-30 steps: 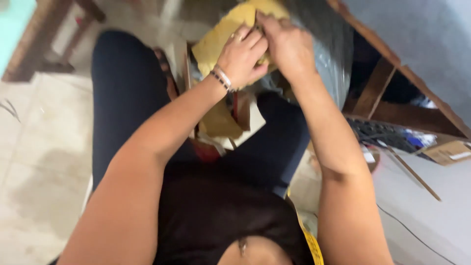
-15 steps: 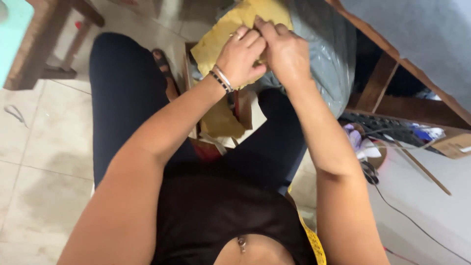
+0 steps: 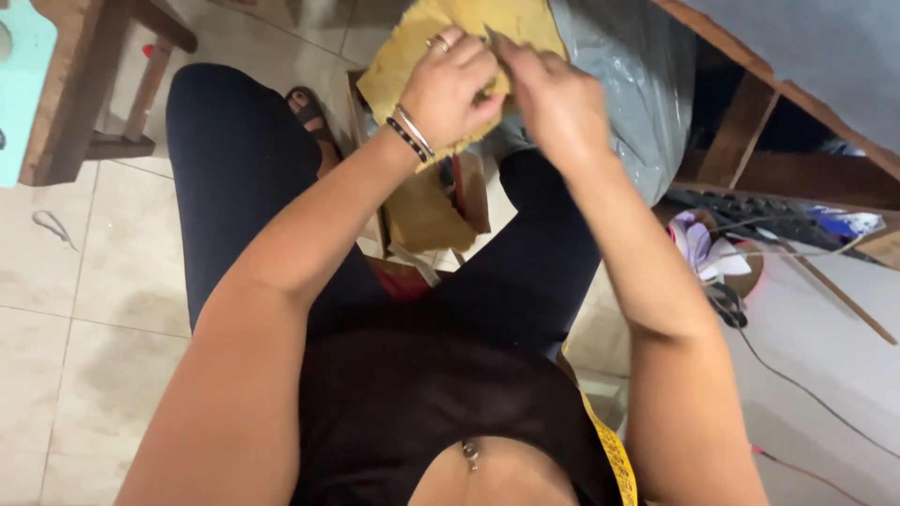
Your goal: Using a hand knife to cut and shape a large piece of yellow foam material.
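both hands are closed on a yellow-brown cloth (image 3: 412, 56) held up over the knees. the left hand (image 3: 450, 89), with a ring and wrist bracelets, grips its near edge; the right hand (image 3: 553, 94) pinches it just beside the left, fingertips touching. beyond the hands hangs a grey plastic bag (image 3: 628, 84). below them, between the legs, lies a brown scrap (image 3: 427, 211) on the tiled floor (image 3: 103, 300).
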